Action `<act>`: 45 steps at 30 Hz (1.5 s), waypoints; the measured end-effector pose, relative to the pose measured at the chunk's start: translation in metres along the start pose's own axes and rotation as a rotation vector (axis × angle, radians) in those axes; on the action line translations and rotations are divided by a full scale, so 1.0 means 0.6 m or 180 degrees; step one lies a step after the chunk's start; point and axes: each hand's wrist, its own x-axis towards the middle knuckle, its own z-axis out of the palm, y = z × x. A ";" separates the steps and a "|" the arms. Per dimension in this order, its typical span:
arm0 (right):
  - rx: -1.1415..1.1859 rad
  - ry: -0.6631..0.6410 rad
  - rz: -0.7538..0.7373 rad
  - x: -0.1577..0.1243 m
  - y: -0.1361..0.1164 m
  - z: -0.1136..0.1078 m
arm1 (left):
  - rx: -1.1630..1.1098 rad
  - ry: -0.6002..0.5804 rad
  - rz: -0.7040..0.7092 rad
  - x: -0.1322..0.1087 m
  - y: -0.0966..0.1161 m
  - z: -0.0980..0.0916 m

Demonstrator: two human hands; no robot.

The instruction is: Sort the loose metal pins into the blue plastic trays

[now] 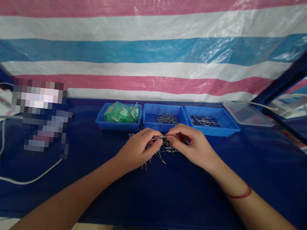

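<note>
Above a loose pile of blind rivets (170, 147) on the blue table, my two hands meet fingertip to fingertip. My left hand (140, 146) is closed in a pinch on a slim metal rivet (156, 139). Thumb and forefinger of my right hand (193, 145) are also pinched together, at the other end of the small metal piece. Whether one rivet or two lie between the fingers I cannot tell. Behind the hands, a middle blue bin (147, 120) and a right blue bin (231, 125) hold more rivets.
A left blue bin (105, 124) contains green plastic packets (122, 112). At the back right lies a clear plastic lid (249, 115). White cables (1, 149) and a blurred-out item (44, 124) occupy the left side. A striped tarp (149, 55) hangs behind the table (160, 200).
</note>
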 end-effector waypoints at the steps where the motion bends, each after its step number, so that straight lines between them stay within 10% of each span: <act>1: 0.0011 -0.0010 -0.0008 0.000 -0.001 -0.001 | 0.0022 -0.0016 0.0051 0.000 0.000 0.000; 34: -0.0088 -0.0148 -0.0419 -0.001 -0.005 0.000 | 0.0464 0.0461 0.0463 -0.005 0.008 -0.002; 45: -0.2096 0.1808 0.1110 0.005 0.052 -0.113 | 0.1223 -0.0533 0.0264 -0.004 -0.005 -0.005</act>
